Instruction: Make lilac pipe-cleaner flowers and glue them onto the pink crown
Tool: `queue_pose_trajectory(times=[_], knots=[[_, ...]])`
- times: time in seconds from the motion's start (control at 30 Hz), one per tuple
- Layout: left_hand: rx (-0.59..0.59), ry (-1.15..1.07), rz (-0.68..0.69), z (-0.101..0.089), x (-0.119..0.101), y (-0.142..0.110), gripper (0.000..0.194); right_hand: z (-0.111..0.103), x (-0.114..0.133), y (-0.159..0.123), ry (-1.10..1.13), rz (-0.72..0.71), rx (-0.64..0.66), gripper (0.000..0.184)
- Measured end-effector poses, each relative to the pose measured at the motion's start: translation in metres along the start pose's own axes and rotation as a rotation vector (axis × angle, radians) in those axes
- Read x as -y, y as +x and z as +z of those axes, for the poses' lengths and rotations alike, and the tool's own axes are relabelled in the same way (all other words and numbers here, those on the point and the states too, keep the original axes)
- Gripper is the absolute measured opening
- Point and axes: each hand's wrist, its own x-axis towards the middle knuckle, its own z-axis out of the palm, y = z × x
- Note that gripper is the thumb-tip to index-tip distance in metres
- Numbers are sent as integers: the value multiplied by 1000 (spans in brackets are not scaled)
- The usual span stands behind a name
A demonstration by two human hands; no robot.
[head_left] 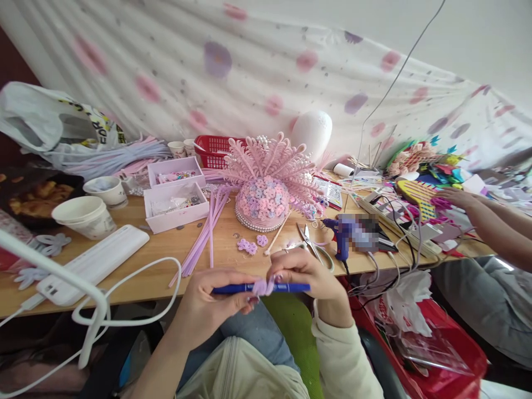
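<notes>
My left hand (211,302) is closed around the left end of a blue pen (291,287), held level just in front of the table edge. My right hand (305,271) pinches a lilac pipe cleaner (262,286) that is coiled around the middle of the pen. On the wooden table (166,271) behind my hands stands a pink headpiece (266,185) with feathery pipe-cleaner sprays and small flowers. Loose lilac flowers (250,244) and long lilac pipe cleaners (205,235) lie beside it.
Scissors (308,239) and a blue glue gun (341,239) lie right of my hands. White boxes of beads (174,208), paper bowls (85,215), a red basket (214,149) and a white foam egg (312,130) stand behind. Another person's hand (457,197) reaches in at right.
</notes>
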Motion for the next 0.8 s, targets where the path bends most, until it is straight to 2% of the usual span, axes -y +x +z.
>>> queue_pose_trajectory(times=[0.07,0.13,0.17,0.2,0.27,0.33,0.4,0.43,0.5,0.57,0.6,0.67,0.7,0.8], knots=[[-177,37,49,1,8,7,18,17,-8,3,-62,84,-184,42],[-311,162,171,2,17,15,19,34,-8,3,-211,179,-237,35],[-328,241,252,1,19,18,18,40,-5,3,-312,212,-243,33],[-306,315,329,-1,20,20,18,43,1,2,-412,236,-242,31],[-179,410,423,-6,18,20,21,39,13,-1,-549,250,-214,29],[6,403,378,-13,11,17,24,25,23,-3,-545,212,-151,31],[180,291,231,-18,3,12,22,9,25,-3,-386,115,-43,39],[230,196,157,-19,-1,10,18,3,23,-2,-259,65,17,42],[212,-19,37,-16,-5,7,10,1,15,0,34,9,71,48],[65,-206,-39,-8,-4,7,15,14,3,3,276,40,-34,51],[-29,-272,-66,-3,-2,8,19,23,-3,5,379,88,-175,51],[-196,-333,-87,6,3,12,25,44,-13,5,445,139,-337,45],[-248,-321,-79,9,6,15,26,53,-16,5,531,175,-424,41],[-287,-173,-21,11,11,21,24,68,-20,1,643,227,-517,36]])
